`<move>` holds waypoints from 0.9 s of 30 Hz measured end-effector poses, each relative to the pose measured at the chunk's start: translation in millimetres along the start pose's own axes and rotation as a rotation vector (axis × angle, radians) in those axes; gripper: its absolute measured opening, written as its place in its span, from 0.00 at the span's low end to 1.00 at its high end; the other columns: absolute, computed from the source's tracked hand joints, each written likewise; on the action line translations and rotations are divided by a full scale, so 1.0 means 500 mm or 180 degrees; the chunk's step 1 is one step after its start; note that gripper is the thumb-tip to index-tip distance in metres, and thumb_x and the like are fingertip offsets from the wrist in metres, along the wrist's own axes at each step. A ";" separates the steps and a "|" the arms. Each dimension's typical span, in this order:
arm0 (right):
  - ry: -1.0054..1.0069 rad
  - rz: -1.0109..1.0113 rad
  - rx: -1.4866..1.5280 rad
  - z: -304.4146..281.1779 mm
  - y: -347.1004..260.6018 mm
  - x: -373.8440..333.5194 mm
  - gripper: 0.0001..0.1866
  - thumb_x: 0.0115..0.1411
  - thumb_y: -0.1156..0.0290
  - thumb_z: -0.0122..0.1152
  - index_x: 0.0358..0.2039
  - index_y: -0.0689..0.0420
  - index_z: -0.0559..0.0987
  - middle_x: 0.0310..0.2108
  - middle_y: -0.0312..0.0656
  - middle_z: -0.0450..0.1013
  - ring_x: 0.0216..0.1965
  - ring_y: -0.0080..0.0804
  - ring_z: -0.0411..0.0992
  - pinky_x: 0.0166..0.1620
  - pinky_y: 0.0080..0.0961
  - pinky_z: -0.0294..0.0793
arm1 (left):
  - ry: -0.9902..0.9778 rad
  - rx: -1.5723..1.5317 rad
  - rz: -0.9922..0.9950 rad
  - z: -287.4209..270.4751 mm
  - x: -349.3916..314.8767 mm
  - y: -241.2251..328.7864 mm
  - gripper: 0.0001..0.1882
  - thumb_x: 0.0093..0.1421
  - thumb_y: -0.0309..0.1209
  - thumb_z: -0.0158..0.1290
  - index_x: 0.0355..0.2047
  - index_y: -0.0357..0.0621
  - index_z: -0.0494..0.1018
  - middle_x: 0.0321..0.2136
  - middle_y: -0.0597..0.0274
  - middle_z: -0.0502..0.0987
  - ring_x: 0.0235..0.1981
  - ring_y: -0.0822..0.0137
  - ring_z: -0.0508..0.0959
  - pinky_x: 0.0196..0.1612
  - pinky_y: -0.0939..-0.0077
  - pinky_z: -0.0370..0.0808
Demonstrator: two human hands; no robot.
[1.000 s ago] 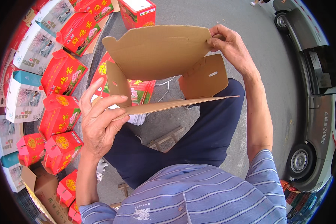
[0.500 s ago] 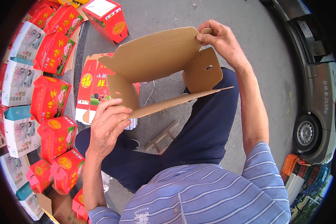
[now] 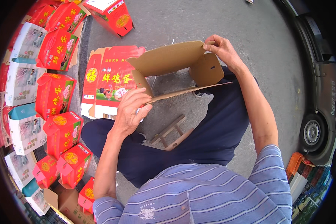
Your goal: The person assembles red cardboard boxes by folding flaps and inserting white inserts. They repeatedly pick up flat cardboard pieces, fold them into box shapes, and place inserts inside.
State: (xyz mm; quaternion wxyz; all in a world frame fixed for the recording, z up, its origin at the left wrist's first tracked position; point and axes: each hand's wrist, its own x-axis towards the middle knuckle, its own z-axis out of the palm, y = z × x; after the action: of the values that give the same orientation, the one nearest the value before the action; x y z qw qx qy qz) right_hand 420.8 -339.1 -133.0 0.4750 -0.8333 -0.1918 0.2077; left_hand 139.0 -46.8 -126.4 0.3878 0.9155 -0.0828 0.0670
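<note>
I hold an unfolded cardboard carton (image 3: 168, 56) above my lap, its plain brown inner faces showing and its middle open, so the ground shows through. My right hand (image 3: 222, 52) pinches the far panel's upper right corner between thumb and fingers. At the carton's near left corner, my left hand (image 3: 128, 112) grips the edge, fingers over it and thumb below. A slotted side panel (image 3: 207, 70) stands at the right. Just beyond my left hand lies a stack of flat red printed cartons (image 3: 115, 59), partly covered by the one I hold.
Made-up red boxes (image 3: 56, 95) and white boxes with teal tops (image 3: 24, 128) stand in rows along the left. A single red box (image 3: 117, 18) is at the far left. A small wooden stool-like frame (image 3: 171, 132) lies between my legs. A grey vehicle (image 3: 321, 97) stands at the right.
Both hands have moved slightly away from me with the carton, and its opening looks narrower. More of the flat red stack shows. The whole view has shifted a little.
</note>
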 end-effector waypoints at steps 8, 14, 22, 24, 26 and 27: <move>0.0021 0.0049 -0.0146 0.022 0.002 0.019 0.14 0.68 0.60 0.65 0.42 0.59 0.81 0.36 0.33 0.77 0.40 0.22 0.70 0.45 0.26 0.71 | 0.1125 -0.0386 -0.1043 0.054 0.027 -0.024 0.14 0.63 0.26 0.64 0.47 0.36 0.75 0.33 0.56 0.81 0.34 0.65 0.83 0.43 0.70 0.79; 0.0006 0.0089 0.0001 0.027 0.014 0.024 0.17 0.70 0.56 0.63 0.45 0.59 0.81 0.38 0.34 0.77 0.41 0.23 0.71 0.46 0.26 0.72 | 0.1655 -0.0259 -0.1325 0.079 0.057 -0.042 0.28 0.57 0.22 0.64 0.57 0.36 0.69 0.58 0.48 0.71 0.57 0.58 0.76 0.60 0.61 0.78; 0.0088 0.0167 0.0139 0.033 0.041 0.043 0.27 0.69 0.49 0.60 0.56 0.60 0.79 0.50 0.48 0.80 0.48 0.37 0.78 0.52 0.37 0.77 | 0.1006 -0.0581 -0.1211 0.051 0.055 -0.051 0.31 0.58 0.21 0.58 0.63 0.35 0.67 0.60 0.46 0.71 0.63 0.52 0.73 0.65 0.61 0.73; 0.0181 0.0117 0.0002 0.041 0.039 0.048 0.28 0.68 0.48 0.61 0.56 0.60 0.80 0.50 0.49 0.80 0.48 0.38 0.79 0.52 0.37 0.78 | 0.0990 -0.0682 -0.1183 0.045 0.052 -0.063 0.31 0.58 0.21 0.58 0.63 0.36 0.66 0.61 0.47 0.70 0.63 0.53 0.73 0.65 0.59 0.73; 0.0193 0.0155 -0.0080 0.047 0.029 0.047 0.29 0.67 0.47 0.62 0.55 0.60 0.80 0.50 0.49 0.80 0.47 0.39 0.79 0.51 0.37 0.78 | 0.1253 -0.1237 -0.1465 0.055 0.044 -0.065 0.31 0.59 0.22 0.58 0.64 0.37 0.66 0.61 0.49 0.68 0.64 0.53 0.73 0.64 0.58 0.74; 0.0212 0.0181 -0.0129 0.045 0.020 0.045 0.29 0.66 0.47 0.62 0.55 0.60 0.80 0.49 0.50 0.80 0.46 0.39 0.79 0.51 0.38 0.78 | 0.1378 -0.1526 -0.1596 0.062 0.042 -0.062 0.31 0.60 0.22 0.59 0.64 0.38 0.65 0.62 0.49 0.68 0.64 0.54 0.73 0.64 0.57 0.75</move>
State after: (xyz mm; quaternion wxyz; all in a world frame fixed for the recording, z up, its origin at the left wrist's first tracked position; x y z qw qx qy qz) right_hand 429.0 -316.6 -155.8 0.4580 -0.8544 -0.1563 0.1893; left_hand 167.9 -50.0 -165.7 0.6031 0.7558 0.2132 0.1404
